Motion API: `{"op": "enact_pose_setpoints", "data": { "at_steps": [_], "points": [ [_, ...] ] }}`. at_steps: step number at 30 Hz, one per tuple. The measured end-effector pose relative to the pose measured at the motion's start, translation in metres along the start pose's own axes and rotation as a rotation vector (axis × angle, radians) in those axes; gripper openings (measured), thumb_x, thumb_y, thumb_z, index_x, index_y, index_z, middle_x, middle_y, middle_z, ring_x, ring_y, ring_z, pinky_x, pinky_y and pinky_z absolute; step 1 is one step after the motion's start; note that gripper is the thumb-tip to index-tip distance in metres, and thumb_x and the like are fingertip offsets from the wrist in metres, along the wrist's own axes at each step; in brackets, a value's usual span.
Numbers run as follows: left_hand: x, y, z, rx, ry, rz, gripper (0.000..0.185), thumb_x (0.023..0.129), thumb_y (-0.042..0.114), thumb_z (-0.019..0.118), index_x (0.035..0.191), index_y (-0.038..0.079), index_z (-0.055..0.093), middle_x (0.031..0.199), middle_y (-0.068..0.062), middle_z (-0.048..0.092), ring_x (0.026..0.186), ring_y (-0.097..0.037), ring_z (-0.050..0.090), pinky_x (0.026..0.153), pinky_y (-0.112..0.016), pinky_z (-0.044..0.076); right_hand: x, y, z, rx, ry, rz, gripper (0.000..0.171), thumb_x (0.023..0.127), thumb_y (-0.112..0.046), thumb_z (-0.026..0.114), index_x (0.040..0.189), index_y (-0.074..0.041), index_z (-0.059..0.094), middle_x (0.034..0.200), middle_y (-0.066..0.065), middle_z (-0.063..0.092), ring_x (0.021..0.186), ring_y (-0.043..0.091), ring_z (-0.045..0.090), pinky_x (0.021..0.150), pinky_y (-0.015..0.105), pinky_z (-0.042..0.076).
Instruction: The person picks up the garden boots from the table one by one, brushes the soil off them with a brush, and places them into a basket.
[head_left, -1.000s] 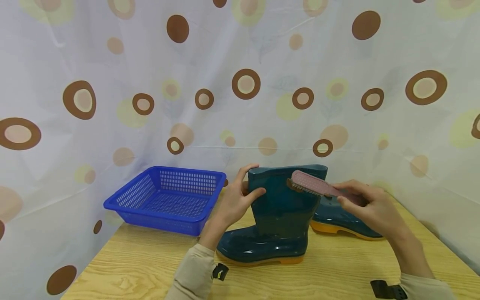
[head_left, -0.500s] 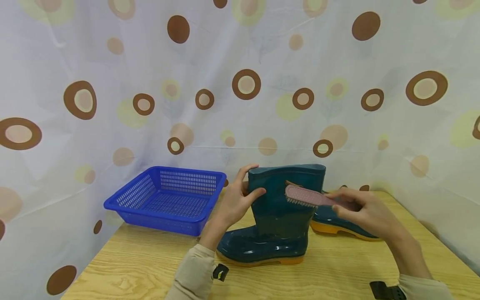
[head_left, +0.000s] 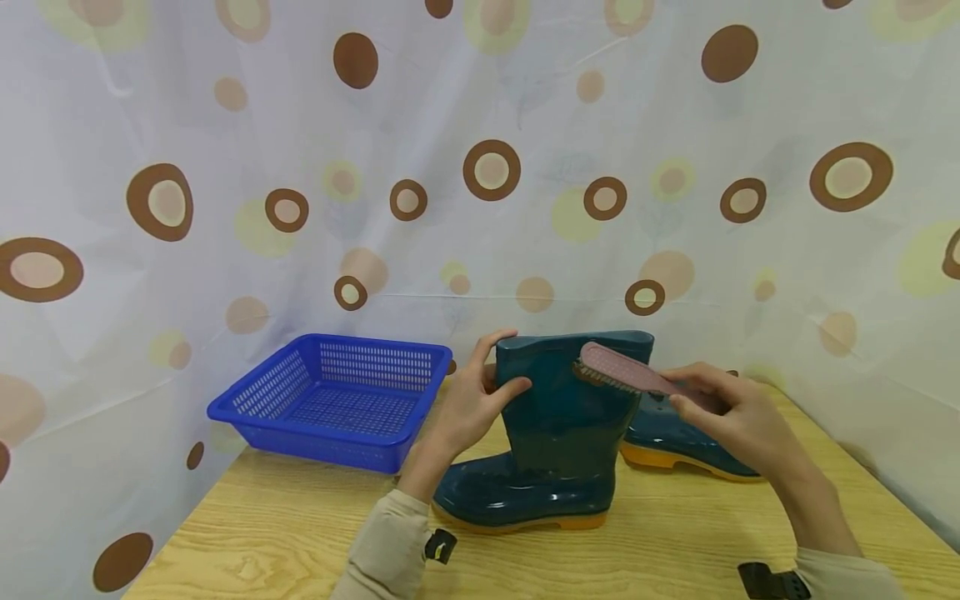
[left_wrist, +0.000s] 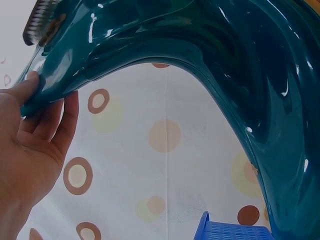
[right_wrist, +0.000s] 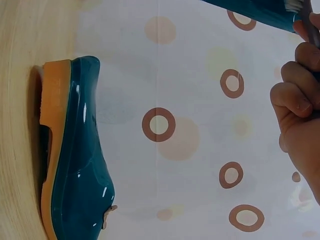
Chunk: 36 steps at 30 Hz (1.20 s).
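Note:
A dark green rubber boot (head_left: 562,425) with a yellow sole stands upright on the table, toe to the left. My left hand (head_left: 468,404) grips the left side of its shaft near the top, thumb in front and other fingers behind. In the left wrist view, the left hand (left_wrist: 35,145) holds that same rim. My right hand (head_left: 738,408) holds a pink scrubbing brush (head_left: 618,365) by its handle. The bristles lie against the upper shaft, over a brown smear (head_left: 588,375). In the right wrist view, the right hand's (right_wrist: 302,100) fingers curl round the handle.
A second green boot (head_left: 675,429) lies behind on the right; a brown clump (right_wrist: 108,216) sticks to it in the right wrist view. At the left stands a blue plastic basket (head_left: 322,446). A dotted curtain (head_left: 480,242) hangs behind the wooden table (head_left: 300,533).
The brush went down along the boot's shaft and has come back up, moving with my right hand. My left hand and the boot stay nearly in place.

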<state>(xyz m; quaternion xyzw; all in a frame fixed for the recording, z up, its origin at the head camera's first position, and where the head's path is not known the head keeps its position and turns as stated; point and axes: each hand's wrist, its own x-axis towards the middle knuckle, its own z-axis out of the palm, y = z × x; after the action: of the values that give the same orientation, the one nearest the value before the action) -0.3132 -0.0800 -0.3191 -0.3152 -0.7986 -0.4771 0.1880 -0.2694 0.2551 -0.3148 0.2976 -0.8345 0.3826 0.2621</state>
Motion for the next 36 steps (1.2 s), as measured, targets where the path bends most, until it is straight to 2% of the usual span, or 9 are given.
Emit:
{"op": "enact_pose_setpoints", "data": {
  "at_steps": [5, 8, 11, 14, 18, 24, 28, 36],
  "points": [
    [-0.0004, -0.0017, -0.0003, -0.001, 0.003, 0.006, 0.059, 0.098, 0.032, 0.062, 0.15, 0.029, 0.035, 0.058, 0.004, 0.039, 0.046, -0.007, 0.032, 0.044, -0.021, 0.023, -0.0003, 0.0019, 0.0026, -0.03, -0.039, 0.023, 0.027, 0.094, -0.003, 0.063, 0.119, -0.012, 0.068, 0.078, -0.009, 0.053, 0.057, 0.009, 0.044, 0.05, 0.026, 0.038],
    [0.0003, -0.0021, -0.0002, 0.006, 0.006, 0.01, 0.06, 0.097, 0.033, 0.063, 0.15, 0.031, 0.035, 0.058, 0.004, 0.04, 0.046, -0.007, 0.032, 0.043, -0.022, 0.023, -0.0008, 0.0025, 0.0012, -0.031, -0.058, 0.029, 0.026, 0.095, -0.004, 0.063, 0.119, -0.012, 0.068, 0.08, -0.01, 0.056, 0.059, 0.009, 0.047, 0.052, 0.026, 0.039],
    [0.0006, -0.0018, -0.0002, 0.031, 0.011, 0.011, 0.06, 0.097, 0.035, 0.063, 0.15, 0.031, 0.034, 0.058, 0.004, 0.039, 0.046, -0.007, 0.032, 0.043, -0.021, 0.023, -0.0011, 0.0026, 0.0001, -0.02, -0.078, 0.016, 0.027, 0.094, -0.002, 0.064, 0.118, -0.012, 0.068, 0.086, -0.011, 0.061, 0.063, 0.008, 0.05, 0.054, 0.025, 0.041],
    [0.0002, -0.0016, -0.0004, 0.047, 0.014, 0.0, 0.061, 0.097, 0.035, 0.063, 0.15, 0.034, 0.033, 0.059, 0.004, 0.038, 0.046, -0.007, 0.032, 0.042, -0.021, 0.023, -0.0006, 0.0031, 0.0004, -0.02, -0.113, -0.02, 0.029, 0.092, -0.001, 0.065, 0.117, -0.013, 0.07, 0.084, -0.011, 0.061, 0.061, 0.007, 0.049, 0.053, 0.024, 0.041],
    [-0.0004, -0.0008, -0.0008, 0.038, 0.013, -0.008, 0.062, 0.097, 0.034, 0.063, 0.151, 0.031, 0.032, 0.06, 0.003, 0.039, 0.048, -0.007, 0.035, 0.043, -0.021, 0.025, -0.0001, 0.0042, 0.0006, -0.009, -0.149, -0.045, 0.031, 0.091, 0.0, 0.065, 0.118, -0.014, 0.071, 0.083, -0.011, 0.061, 0.059, 0.007, 0.047, 0.051, 0.024, 0.04],
    [-0.0008, 0.0, -0.0007, 0.052, 0.006, -0.015, 0.063, 0.097, 0.037, 0.063, 0.151, 0.032, 0.031, 0.06, 0.003, 0.042, 0.048, -0.008, 0.037, 0.043, -0.021, 0.026, -0.0043, 0.0011, -0.0044, 0.067, -0.099, -0.026, 0.031, 0.092, 0.005, 0.061, 0.12, -0.007, 0.068, 0.092, -0.009, 0.062, 0.063, 0.009, 0.049, 0.052, 0.026, 0.041],
    [-0.0005, 0.0004, -0.0011, 0.07, 0.014, -0.024, 0.063, 0.096, 0.039, 0.063, 0.151, 0.034, 0.032, 0.06, 0.003, 0.042, 0.047, -0.008, 0.036, 0.042, -0.021, 0.024, -0.004, -0.0035, -0.0061, 0.052, -0.046, -0.006, 0.03, 0.093, 0.004, 0.061, 0.121, -0.007, 0.068, 0.09, -0.009, 0.061, 0.064, 0.008, 0.049, 0.053, 0.027, 0.041],
    [0.0001, 0.0003, -0.0014, 0.054, 0.005, -0.027, 0.064, 0.097, 0.036, 0.063, 0.152, 0.029, 0.031, 0.06, 0.003, 0.044, 0.049, -0.008, 0.038, 0.043, -0.021, 0.025, -0.001, -0.0016, -0.0009, -0.033, -0.089, -0.007, 0.03, 0.093, -0.002, 0.065, 0.12, -0.014, 0.069, 0.093, -0.007, 0.062, 0.064, 0.008, 0.049, 0.055, 0.025, 0.041]
  ]
}}
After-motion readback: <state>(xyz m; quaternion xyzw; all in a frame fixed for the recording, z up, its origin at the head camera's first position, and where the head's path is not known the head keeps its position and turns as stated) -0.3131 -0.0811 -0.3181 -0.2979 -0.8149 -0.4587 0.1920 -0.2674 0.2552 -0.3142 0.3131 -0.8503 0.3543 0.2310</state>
